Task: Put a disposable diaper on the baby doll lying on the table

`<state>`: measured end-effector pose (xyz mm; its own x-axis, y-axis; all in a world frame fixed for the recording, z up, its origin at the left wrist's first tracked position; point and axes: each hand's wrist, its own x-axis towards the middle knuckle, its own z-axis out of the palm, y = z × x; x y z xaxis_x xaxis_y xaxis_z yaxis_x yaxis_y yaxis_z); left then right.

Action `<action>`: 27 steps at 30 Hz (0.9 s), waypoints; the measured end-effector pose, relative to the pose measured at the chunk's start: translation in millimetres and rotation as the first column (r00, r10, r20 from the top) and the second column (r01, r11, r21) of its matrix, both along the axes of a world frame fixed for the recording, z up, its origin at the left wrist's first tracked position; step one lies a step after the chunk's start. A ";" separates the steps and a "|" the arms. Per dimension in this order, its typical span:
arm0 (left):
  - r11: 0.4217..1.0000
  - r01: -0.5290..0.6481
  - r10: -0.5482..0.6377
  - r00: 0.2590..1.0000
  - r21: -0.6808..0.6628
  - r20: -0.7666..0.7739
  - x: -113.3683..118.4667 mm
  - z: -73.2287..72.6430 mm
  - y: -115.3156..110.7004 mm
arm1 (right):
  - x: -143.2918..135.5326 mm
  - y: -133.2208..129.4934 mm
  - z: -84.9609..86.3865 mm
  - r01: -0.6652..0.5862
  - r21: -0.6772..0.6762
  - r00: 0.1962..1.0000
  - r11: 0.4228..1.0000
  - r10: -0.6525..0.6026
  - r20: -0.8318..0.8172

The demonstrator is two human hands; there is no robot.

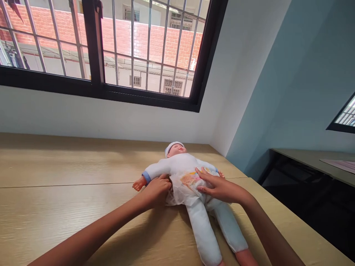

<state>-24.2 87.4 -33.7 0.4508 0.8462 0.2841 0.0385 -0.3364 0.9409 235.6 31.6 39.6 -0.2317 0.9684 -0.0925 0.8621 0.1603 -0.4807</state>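
Note:
A baby doll in white clothes and a white cap lies on its back on the wooden table, legs towards me. Around its hips is a white diaper with a colourful printed front. My left hand is closed at the diaper's left side, its fingers curled in on the edge; the fingertips are partly hidden. Spread over the diaper's front, my right hand lies with fingers apart, pressing on the printed part. The doll's blue-cuffed arm stretches out just beyond my left hand.
The pale wooden table has a seam across it and ends at a slanting edge on the right. Behind it are a white wall and a barred window. A second, dark-legged table stands at the right by a blue-grey wall.

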 end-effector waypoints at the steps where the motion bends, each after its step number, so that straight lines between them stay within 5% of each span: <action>1: 1.000 0.014 -0.012 0.997 0.016 -0.070 -0.7 1.6 0.2 | 0.3 -0.1 -0.2 0.001 0.004 1.000 1.000 -0.001 -0.009; 5: 0.998 0.066 -0.066 0.955 -0.010 -0.289 -9.2 18.0 4.4 | -5.8 -7.4 8.4 0.012 0.055 1.000 0.998 -0.013 0.013; 10: 0.971 0.151 -0.211 0.903 -0.182 -0.374 -22.2 40.8 14.1 | -51.4 -35.4 26.2 0.002 0.394 0.989 0.919 -0.061 0.138; 13: 0.928 0.218 -0.312 0.896 -0.301 -0.315 -23.5 47.1 15.2 | -90.7 -47.4 14.6 -0.155 0.439 0.977 0.885 0.071 0.202; 17: 0.876 0.277 -0.387 0.892 -0.394 -0.233 -19.9 52.2 10.3 | -120.9 -41.9 -17.6 -0.126 0.572 0.914 0.811 -0.129 0.384; 21: 0.886 0.273 -0.385 0.884 -0.375 -0.267 -21.6 60.4 6.9 | -119.0 -28.1 -28.6 -0.079 0.615 0.905 0.785 -0.202 0.374; 27: 0.919 0.256 -0.370 0.820 -0.299 -0.436 -35.6 78.0 6.2 | -100.1 -22.1 -9.7 0.065 0.595 0.957 0.801 -0.219 0.191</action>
<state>-59.8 93.6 44.3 0.7317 0.6490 -0.2084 0.4267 -0.1976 0.8826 135.4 9.5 29.9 -0.1329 0.8779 0.4601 0.9715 0.2072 -0.1148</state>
